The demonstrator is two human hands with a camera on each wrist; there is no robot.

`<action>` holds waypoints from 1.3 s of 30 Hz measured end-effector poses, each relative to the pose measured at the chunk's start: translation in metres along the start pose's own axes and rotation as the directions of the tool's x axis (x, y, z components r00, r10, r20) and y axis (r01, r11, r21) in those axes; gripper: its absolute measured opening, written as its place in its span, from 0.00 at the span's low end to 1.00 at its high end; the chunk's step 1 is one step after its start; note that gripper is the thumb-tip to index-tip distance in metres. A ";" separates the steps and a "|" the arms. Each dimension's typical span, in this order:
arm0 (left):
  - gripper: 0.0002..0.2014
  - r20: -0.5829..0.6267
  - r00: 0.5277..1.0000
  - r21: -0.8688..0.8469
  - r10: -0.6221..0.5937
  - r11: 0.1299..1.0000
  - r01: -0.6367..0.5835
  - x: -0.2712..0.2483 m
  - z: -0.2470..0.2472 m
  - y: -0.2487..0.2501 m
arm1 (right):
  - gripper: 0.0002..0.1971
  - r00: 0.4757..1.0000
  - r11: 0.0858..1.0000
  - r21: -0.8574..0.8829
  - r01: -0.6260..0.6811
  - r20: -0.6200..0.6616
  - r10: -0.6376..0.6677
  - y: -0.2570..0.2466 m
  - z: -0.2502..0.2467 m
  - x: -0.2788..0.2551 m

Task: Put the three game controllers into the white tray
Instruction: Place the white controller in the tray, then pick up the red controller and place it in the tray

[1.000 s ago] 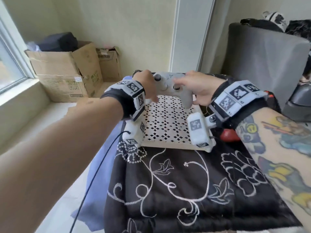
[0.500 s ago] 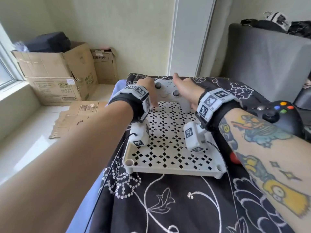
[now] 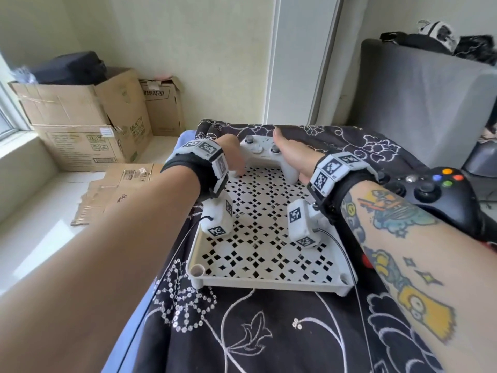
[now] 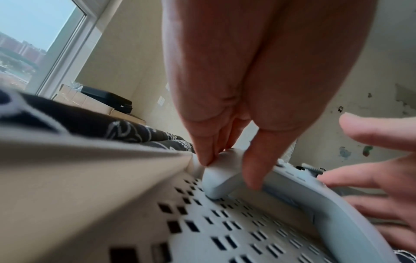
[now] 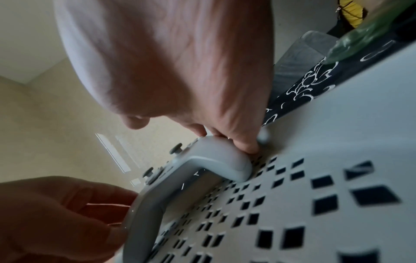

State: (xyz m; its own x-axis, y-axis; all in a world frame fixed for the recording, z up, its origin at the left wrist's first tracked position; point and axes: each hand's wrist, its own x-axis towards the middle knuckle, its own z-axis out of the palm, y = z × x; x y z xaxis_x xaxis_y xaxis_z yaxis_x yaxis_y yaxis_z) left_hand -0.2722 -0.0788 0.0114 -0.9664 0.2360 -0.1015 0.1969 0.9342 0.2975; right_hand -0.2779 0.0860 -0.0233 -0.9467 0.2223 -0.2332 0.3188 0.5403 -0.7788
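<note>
Head view first: the white game controller (image 3: 265, 157) has come down from mid-air and now sits on the perforated floor of the white tray (image 3: 269, 281), up at the far edge, centre of the frame. A second ago both hands carried it above the tray; now its grips touch the lattice.

The left hand (image 3: 234, 154) stays on the left grip. In the left wrist view its thumb and fingertips (image 4: 206, 160) pinch that horn, right beside the tray's wall. The right hand (image 3: 293, 154) is on the other horn; in the right wrist view its fingertips (image 5: 245, 147) are curled down behind the grip and touch the tray floor, while the thumb is lifted clear. That looks to me like a letting-go beginning, though neither hand is off yet.

So that is one controller in, by my reckoning. A black game controller (image 3: 441, 192) with coloured buttons lies at the right edge of the frame, outside the tray, just beyond the right forearm. A sliver of red peeks out under that forearm, too hidden to name. I cannot place the third controller for sure.

The surface is a black floral cloth (image 3: 269, 332) with white line flowers and beadwork. Upper left: cardboard boxes (image 3: 88, 122) by a window sill, flattened card on the floor. Upper right: a grey padded headboard (image 3: 419, 103), with dark things on top.
</note>
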 end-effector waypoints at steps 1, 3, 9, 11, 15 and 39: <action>0.16 0.017 1.000 0.012 -0.006 1.000 0.006 -0.003 -0.002 0.002 | 0.83 0.999 0.999 -0.012 -0.039 0.005 0.039 -0.003 -0.002 -0.006; 0.13 0.057 0.998 -0.001 -0.027 1.000 0.027 -0.009 -0.007 0.006 | 0.70 0.998 0.997 -0.049 -0.062 0.002 0.063 -0.012 -0.004 -0.028; 0.13 0.116 0.992 -0.059 -0.051 0.997 0.058 -0.047 -0.025 0.015 | 0.50 1.000 0.982 -0.187 -0.024 -0.025 0.019 -0.023 -0.012 -0.083; 0.12 0.147 0.989 -0.126 -0.031 0.991 0.050 -0.069 -0.032 0.019 | 0.47 0.999 0.988 -0.153 0.006 -0.041 -0.012 -0.025 -0.017 -0.108; 0.22 0.192 0.980 -0.180 0.047 0.984 -0.011 -0.117 -0.033 0.027 | 0.44 0.994 0.993 -0.072 0.089 -0.060 -0.093 -0.015 -0.035 -0.160; 0.24 0.147 0.947 -0.076 0.286 0.958 -0.277 -0.200 0.065 0.189 | 0.55 0.872 0.910 -0.088 -0.405 -0.338 0.355 0.160 -0.126 -0.278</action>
State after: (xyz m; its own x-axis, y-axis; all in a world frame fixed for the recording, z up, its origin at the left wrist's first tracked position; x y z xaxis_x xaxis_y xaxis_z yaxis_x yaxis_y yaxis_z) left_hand -0.0305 0.0681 0.0259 -0.8348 0.5296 -0.1506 0.4438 0.8091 0.3853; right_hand 0.0419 0.2136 -0.0100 -0.6961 0.6600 -0.2825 0.6773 0.4733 -0.5633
